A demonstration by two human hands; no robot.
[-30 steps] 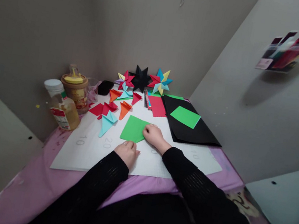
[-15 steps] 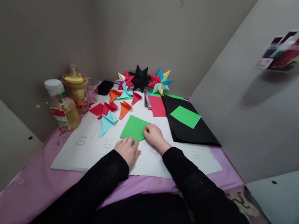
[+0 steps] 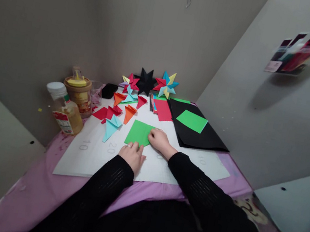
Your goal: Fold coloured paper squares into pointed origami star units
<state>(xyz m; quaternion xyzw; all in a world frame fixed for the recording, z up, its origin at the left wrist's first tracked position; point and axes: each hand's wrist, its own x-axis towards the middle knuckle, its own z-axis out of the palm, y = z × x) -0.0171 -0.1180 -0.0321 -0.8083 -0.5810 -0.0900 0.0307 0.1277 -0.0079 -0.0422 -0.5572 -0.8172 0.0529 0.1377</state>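
A green sheet of paper (image 3: pixel 139 132) lies on the white mat, with a faint crease across it. My left hand (image 3: pixel 132 156) rests at its near edge, fingers stretched out and lying on the paper's rim; a ring shows on one finger. At the paper's right side my right hand (image 3: pixel 161 141) has its fingers curled and pinched onto the edge. Folded paper pieces lie just beyond: a light blue one (image 3: pixel 112 126), an orange one (image 3: pixel 129 114) and a red one (image 3: pixel 112 112).
Glue bottle (image 3: pixel 68 114) and brown jar (image 3: pixel 79 94) stand at the left. Paper stars, a black one (image 3: pixel 145 81) among them, lean on the back wall. On the right, a green sheet (image 3: pixel 192 121) lies on a black folder (image 3: pixel 195 139), beside red paper (image 3: pixel 163 110). Walls enclose the table.
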